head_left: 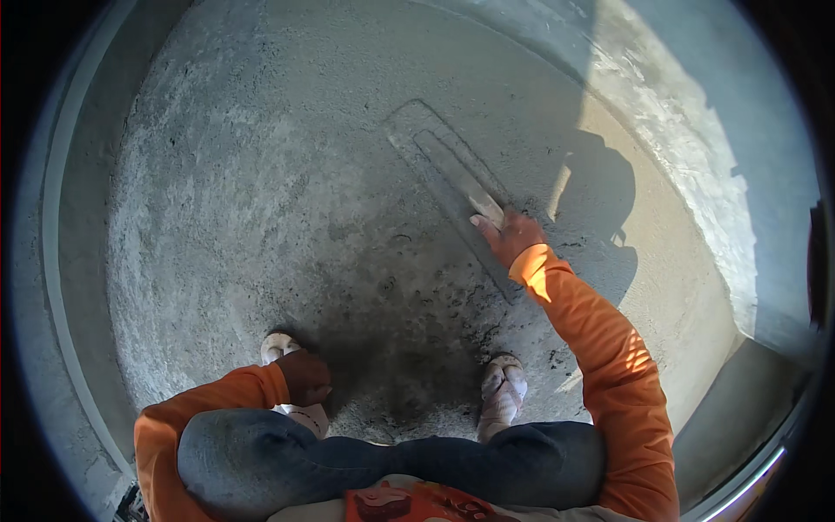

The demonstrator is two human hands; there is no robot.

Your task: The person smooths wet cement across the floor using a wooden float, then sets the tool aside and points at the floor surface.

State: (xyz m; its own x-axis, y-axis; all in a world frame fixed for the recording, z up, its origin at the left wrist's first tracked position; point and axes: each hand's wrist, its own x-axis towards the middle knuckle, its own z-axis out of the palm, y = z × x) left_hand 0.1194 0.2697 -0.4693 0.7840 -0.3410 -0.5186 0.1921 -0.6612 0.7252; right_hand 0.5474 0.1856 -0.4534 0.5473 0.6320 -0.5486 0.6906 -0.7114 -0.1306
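My right hand (513, 237) is closed around the pale bar handle (474, 191) of a long plastering float (444, 188). The float's grey, cement-smeared blade lies on the floor, slanting from upper left down to my wrist. Around it the cement floor (287, 174) is grey and rough, darker and damp-looking between my feet. My left hand (306, 376) hangs in shade beside my left foot, its fingers curled in with nothing visible in them. Orange sleeves cover both arms.
My feet in sandals, left (278, 346) and right (503, 383), stand on the rough floor below the float. A grey wall (696, 130), partly sunlit, curves along the right. A pale ledge (56, 217) borders the left side. My shadow (600, 200) falls right of the float.
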